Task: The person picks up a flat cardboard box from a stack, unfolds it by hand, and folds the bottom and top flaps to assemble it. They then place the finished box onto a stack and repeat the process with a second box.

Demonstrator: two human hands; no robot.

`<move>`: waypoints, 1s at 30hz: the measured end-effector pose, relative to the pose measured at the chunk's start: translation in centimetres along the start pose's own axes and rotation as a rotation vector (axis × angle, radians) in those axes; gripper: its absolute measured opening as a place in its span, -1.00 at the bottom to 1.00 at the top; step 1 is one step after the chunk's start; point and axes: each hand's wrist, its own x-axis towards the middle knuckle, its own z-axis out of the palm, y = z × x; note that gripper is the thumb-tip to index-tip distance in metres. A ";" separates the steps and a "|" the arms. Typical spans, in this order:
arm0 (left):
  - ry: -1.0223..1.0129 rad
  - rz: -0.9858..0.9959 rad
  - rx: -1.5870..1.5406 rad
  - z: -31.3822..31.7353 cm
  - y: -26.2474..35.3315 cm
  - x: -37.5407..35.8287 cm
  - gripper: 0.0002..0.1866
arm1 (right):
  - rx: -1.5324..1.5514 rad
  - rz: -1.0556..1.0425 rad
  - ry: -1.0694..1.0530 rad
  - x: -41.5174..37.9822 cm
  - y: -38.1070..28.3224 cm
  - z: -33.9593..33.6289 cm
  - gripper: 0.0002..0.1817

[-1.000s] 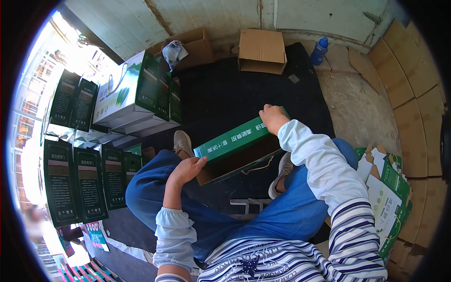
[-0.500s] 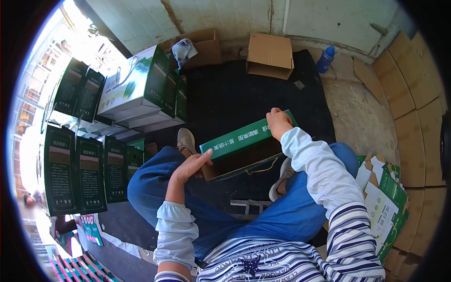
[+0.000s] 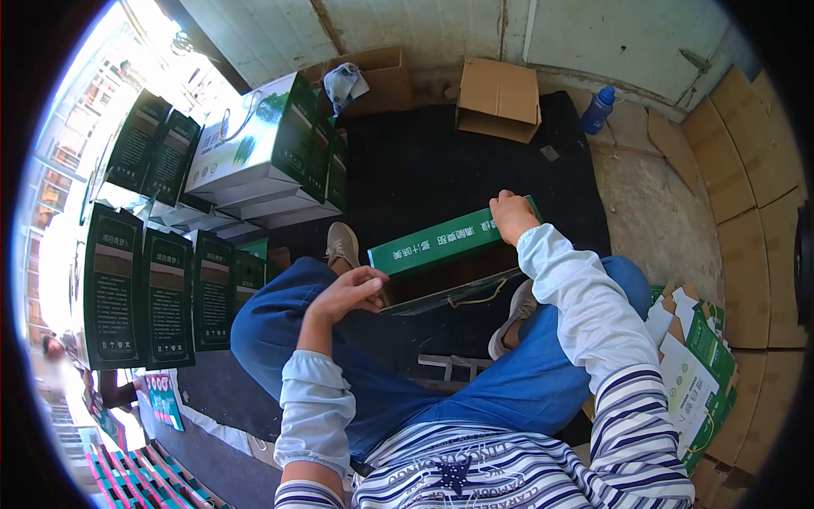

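Note:
A green box (image 3: 441,243) with white lettering lies between my legs, its open side facing me and its inside brown. A rope handle (image 3: 479,295) hangs on its near wall. My right hand (image 3: 512,216) grips the far right corner, fingers curled over the green edge. At the box's left end is my left hand (image 3: 349,292), its thumb and fingers drawn together at the corner; whether they pinch the cardboard is hard to make out.
Finished green and white boxes (image 3: 246,144) stand stacked at the left. Brown cartons (image 3: 498,97) and a blue bottle (image 3: 599,110) are at the back. Flattened boxes (image 3: 691,373) lie at the right, beside a wall of brown cartons (image 3: 746,280). A metal frame (image 3: 454,363) lies between my legs.
My left hand has shifted from the green panel's top edge to the box's left end, its fingers drawn closer together. My right hand still holds the far corner. The view has moved slightly.

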 end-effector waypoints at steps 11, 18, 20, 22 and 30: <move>0.358 0.209 0.848 4.1 -0.8 2.4 -0.32 | 0.019 0.066 0.019 -0.2 -0.6 -0.2 -0.47; 0.568 0.281 1.412 4.4 -0.5 3.2 -0.11 | -0.013 0.053 0.015 -0.1 -0.5 0.3 -0.44; 0.609 0.292 1.492 4.4 -0.3 3.2 0.01 | -0.014 0.026 0.013 -0.2 -0.3 -0.1 -0.45; 0.683 0.431 1.534 4.1 -1.6 3.9 0.14 | -0.023 0.003 0.013 -0.4 -0.2 -0.1 -0.45; 0.597 0.271 1.282 4.1 -3.3 5.0 0.15 | 0.012 -0.007 0.033 -0.2 0.0 0.3 -0.46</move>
